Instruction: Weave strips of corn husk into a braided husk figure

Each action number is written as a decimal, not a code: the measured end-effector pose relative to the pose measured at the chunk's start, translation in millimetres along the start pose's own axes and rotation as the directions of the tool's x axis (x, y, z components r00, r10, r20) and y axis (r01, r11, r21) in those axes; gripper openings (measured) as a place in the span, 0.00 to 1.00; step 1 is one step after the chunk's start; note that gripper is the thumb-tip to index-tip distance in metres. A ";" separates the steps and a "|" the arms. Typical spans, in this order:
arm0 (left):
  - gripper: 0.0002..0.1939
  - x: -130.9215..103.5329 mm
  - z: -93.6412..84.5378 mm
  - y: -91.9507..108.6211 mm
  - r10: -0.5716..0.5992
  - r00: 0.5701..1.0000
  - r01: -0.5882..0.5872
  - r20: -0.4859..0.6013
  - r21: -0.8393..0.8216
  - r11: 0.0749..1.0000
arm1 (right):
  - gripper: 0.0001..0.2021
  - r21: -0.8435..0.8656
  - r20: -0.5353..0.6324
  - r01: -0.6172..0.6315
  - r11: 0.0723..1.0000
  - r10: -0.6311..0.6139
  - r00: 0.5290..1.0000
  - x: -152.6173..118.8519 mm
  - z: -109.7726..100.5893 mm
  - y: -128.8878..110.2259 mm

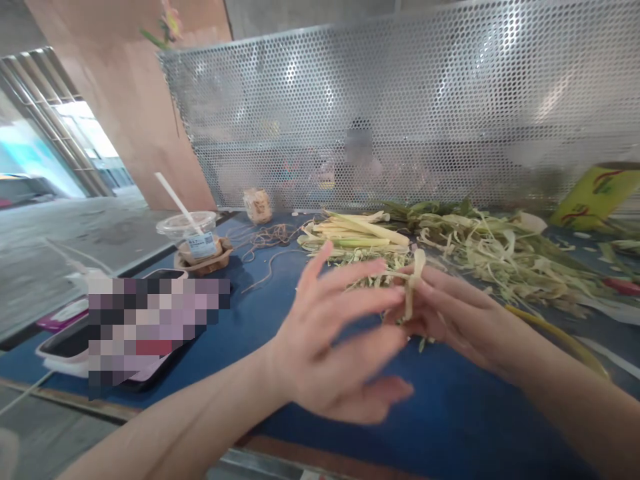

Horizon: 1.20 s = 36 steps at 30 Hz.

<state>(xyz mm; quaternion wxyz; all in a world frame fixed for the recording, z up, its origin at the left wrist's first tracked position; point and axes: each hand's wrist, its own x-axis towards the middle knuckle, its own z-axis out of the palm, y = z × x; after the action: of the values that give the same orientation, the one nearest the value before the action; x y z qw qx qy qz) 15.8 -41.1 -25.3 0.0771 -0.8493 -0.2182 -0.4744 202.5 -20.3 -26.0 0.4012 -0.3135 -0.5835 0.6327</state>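
Note:
My right hand [443,307] pinches a pale, cream-coloured plant strip [418,270], which stands up between thumb and fingers and looks looped or folded. Spread fingers mark my left hand [345,340], slightly blurred and held just in front of the right one. Its fingertips come close to the strip; whether they touch it I cannot tell. Behind both hands lies a bundle of pale yellow-green stalks [355,230]. Small shredded green bits [370,257] are scattered between the bundle and my hands.
A heap of limp, pale leaves [480,247] spreads at right, near a yellow box [600,193]. Brown string [275,235], a small jar [257,205] and a plastic cup with a straw [200,243] stand left. Phones or tablets, partly pixelated, lie front left. A perforated metal screen [320,100] closes the back.

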 end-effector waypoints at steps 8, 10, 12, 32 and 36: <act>0.15 6.0 15.2 -22.1 -0.536 0.803 0.554 0.260 0.006 0.833 | 0.13 -0.117 -0.186 0.037 0.992 -0.059 0.981 7.6 -1.0 12.5; 0.14 6.7 20.8 -24.1 -0.545 0.771 0.592 0.329 -0.056 0.804 | 0.15 -0.149 -0.143 0.031 0.988 -0.053 0.988 8.8 -1.4 16.5; 0.12 6.9 23.9 -25.5 -0.504 0.769 0.595 0.394 -0.153 0.789 | 0.14 -0.199 -0.101 0.048 0.979 -0.069 0.993 9.9 -2.3 19.4; 0.11 6.3 12.0 -25.5 -0.422 0.694 0.679 0.583 -0.336 0.653 | 0.13 -0.185 -0.148 0.007 0.983 -0.035 0.988 9.3 0.6 16.2; 0.13 5.7 11.6 -25.6 -0.530 0.634 0.751 0.564 -0.283 0.597 | 0.15 -0.425 -0.214 0.046 0.904 -0.150 0.965 8.8 -4.3 9.4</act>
<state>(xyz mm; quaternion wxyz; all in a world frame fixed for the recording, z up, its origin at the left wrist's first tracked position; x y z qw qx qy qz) 16.0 -12.7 -28.6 -0.3724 -0.7781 -0.3983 -0.3118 200.7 -10.5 -35.2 0.4247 -0.4364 -0.6666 0.4299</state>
